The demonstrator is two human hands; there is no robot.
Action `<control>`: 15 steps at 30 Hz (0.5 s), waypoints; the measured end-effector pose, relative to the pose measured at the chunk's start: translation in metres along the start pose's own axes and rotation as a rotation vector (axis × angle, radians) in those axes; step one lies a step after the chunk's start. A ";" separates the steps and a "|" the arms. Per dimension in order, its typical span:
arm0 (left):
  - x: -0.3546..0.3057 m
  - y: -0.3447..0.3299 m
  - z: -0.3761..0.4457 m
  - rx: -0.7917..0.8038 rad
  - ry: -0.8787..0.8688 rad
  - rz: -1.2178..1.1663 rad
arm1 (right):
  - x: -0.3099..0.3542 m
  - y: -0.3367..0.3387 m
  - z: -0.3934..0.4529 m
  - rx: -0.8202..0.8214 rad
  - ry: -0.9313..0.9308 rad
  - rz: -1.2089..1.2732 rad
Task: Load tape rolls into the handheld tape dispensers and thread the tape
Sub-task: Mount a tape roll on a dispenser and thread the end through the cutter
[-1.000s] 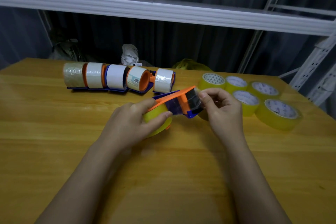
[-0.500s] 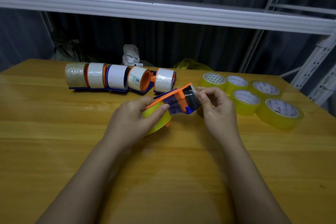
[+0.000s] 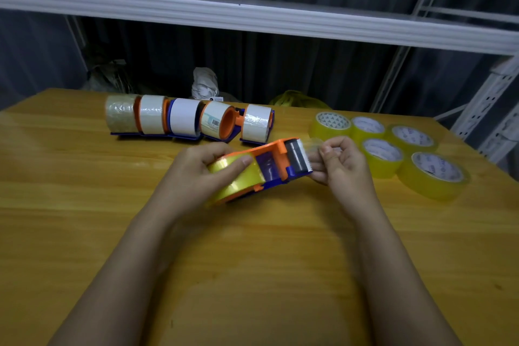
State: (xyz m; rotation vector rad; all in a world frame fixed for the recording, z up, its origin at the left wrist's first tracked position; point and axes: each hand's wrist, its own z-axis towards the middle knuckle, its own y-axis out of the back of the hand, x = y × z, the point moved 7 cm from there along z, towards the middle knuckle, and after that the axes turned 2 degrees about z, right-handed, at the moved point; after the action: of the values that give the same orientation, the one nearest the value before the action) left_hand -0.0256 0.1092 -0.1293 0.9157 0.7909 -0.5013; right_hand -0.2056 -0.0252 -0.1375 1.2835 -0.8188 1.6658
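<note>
Two hands hold a dispenser (image 3: 276, 161) above the table (image 3: 252, 275).
Left hand (image 3: 196, 174) grips its roll (image 3: 236, 177); right hand (image 3: 341, 164) pinches the tape end (image 3: 313, 146) just beyond it.

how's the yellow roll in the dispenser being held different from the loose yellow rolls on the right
The loaded roll stands on edge inside the orange-and-blue dispenser, gripped by the left hand; the loose rolls lie flat on the table, untouched. Its tape end is pinched by the right hand; theirs look unpulled. All are yellow.
</note>
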 end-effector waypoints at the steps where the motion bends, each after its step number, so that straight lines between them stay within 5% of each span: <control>1: 0.002 0.003 0.001 -0.004 -0.001 -0.047 | 0.000 0.002 0.000 -0.005 -0.010 0.032; 7: 0.015 -0.008 0.002 0.102 0.021 -0.016 | -0.004 0.007 0.002 -0.041 -0.067 0.151; 15: 0.018 -0.010 0.008 -0.048 0.020 0.066 | 0.001 -0.006 -0.001 0.061 -0.100 0.269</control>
State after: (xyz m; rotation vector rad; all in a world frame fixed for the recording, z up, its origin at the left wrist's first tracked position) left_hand -0.0175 0.0960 -0.1454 0.9008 0.7858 -0.4146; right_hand -0.2009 -0.0217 -0.1372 1.3545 -1.0454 1.8601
